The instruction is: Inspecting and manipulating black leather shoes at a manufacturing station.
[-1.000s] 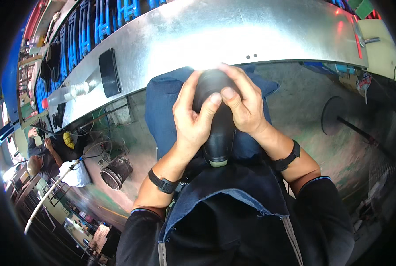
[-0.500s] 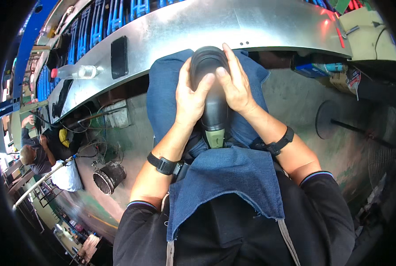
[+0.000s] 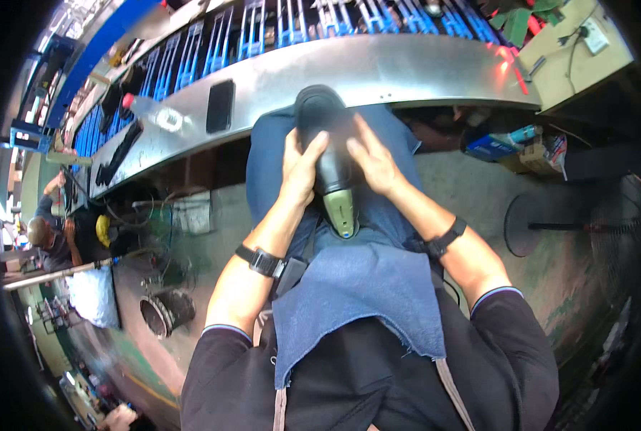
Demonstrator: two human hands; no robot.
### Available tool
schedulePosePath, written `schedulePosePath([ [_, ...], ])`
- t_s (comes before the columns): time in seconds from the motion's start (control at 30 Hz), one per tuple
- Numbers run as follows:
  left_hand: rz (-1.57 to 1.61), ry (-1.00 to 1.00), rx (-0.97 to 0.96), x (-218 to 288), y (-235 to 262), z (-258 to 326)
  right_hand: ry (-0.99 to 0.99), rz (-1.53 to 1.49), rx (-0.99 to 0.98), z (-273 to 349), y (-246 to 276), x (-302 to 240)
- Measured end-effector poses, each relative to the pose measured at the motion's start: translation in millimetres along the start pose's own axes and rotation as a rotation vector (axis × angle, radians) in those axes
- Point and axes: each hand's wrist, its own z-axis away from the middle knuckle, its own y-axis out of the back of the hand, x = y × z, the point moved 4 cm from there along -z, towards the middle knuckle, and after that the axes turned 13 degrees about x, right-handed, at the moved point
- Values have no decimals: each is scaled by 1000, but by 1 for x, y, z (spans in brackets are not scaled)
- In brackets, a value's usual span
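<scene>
A black shoe (image 3: pixel 320 108) sits on a green shoe last (image 3: pixel 340 208), toe pointing away from me, between my thighs. My left hand (image 3: pixel 300 167) is closed around its left side, thumb lying across the upper. To the right of the shoe is my right hand (image 3: pixel 376 164), fingers stretched out and slightly apart from it; their tips are blurred. A blue denim apron (image 3: pixel 363 294) covers my lap and front.
Ahead runs a metal bench (image 3: pixel 277 75) with a dark phone (image 3: pixel 221 106) and a plastic bottle (image 3: pixel 155 113) on it. Blue racks (image 3: pixel 292 25) stand behind. A bucket (image 3: pixel 167 313) is on the floor at left, a fan (image 3: pixel 525 225) at right. Another person (image 3: pixel 51 230) works at far left.
My right hand has come away from the shoe, while the left keeps hold. The shoe now leans a little to the left, and more of the green last shows. My view has shifted slightly.
</scene>
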Motion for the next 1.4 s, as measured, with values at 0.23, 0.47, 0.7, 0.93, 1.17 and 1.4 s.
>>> schedulePosePath([
  [0.23,310,641,-112,49,-37,53,182,-25,159,44,127,-65],
  [0.47,-962,-1031,-734,54,-60,5,-4,40,442,-1,126,13],
  [0.7,-849,-632,-777,38,-99,-49,-302,-137,393,-63,125,27],
  [0.93,-731,-57,-203,87,-96,-267,-270,255,-101,-338,130,65],
  [1.17,-740,-532,29,97,21,-488,150,1103,448,-549,227,200],
  [1.4,-1361,-799,-318,135,-69,-335,-215,1178,308,-523,202,156],
])
